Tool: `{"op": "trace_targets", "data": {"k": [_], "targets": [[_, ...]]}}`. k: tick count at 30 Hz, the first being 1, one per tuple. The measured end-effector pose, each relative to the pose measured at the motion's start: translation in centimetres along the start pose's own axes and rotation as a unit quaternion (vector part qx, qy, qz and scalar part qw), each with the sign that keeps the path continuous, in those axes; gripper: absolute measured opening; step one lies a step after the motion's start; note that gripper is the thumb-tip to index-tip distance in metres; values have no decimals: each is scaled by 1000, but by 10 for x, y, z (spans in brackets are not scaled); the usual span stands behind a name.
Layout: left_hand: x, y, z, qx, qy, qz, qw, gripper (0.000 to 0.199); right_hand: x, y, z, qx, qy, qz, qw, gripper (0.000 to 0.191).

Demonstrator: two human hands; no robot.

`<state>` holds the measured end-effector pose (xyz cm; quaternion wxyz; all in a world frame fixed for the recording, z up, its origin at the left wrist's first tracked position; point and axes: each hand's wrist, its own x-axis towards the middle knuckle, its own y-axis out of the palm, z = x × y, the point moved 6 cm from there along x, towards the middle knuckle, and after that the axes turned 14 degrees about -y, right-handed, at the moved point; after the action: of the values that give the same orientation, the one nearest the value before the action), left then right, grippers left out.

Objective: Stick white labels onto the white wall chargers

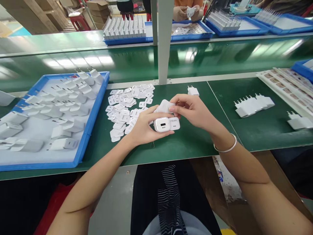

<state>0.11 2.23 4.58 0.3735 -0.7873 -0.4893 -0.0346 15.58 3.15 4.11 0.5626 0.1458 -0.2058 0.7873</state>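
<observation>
My left hand (144,127) is wrapped round white phone chargers. One charger (161,125) faces me with a wide USB slot and a small one in its end. Pressed against its right side is a white end with one small slot and grey lettering (174,123). Just above them, a smooth white rounded piece (163,106) sits between both hands. My right hand (189,109) pinches its right edge with thumb and forefinger; whether it is a charger or a loose cover I cannot tell. Left of my hands lies a pile of small white slotted cover plates (124,104).
A blue tray (83,143) of chargers fills the left. One charger (193,91) lies behind my right hand; a row of chargers (254,105) and another charger (299,120) lie right. A white post (164,42) rises behind. Across the bench, a person's hands (187,13) hold a white part.
</observation>
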Motion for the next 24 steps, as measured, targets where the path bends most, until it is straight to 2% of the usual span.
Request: {"op": "trace_targets", "data": {"k": [5, 8, 12, 16, 20, 24], "targets": [[1, 1, 7, 14, -34, 16, 999, 38, 0, -5, 3, -98, -20, 62, 993, 11], [2, -2, 8, 18, -42, -1, 999, 39, 1, -13, 7, -56, -21, 21, 998, 10], [2, -3, 10, 27, -52, -14, 998, 40, 1, -23, 8, -6, -2, -49, 999, 20], [0, -2, 12, 43, -61, -32, 997, 40, -2, -26, 3, -62, -9, -70, 996, 17], [0, -3, 14, 60, -63, -56, 995, 41, -6, -27, 2, -119, -30, -105, 987, 23], [0, -6, 15, 79, -66, -70, 992, 41, -6, -21, 15, -139, -78, -81, 984, 12]]}}
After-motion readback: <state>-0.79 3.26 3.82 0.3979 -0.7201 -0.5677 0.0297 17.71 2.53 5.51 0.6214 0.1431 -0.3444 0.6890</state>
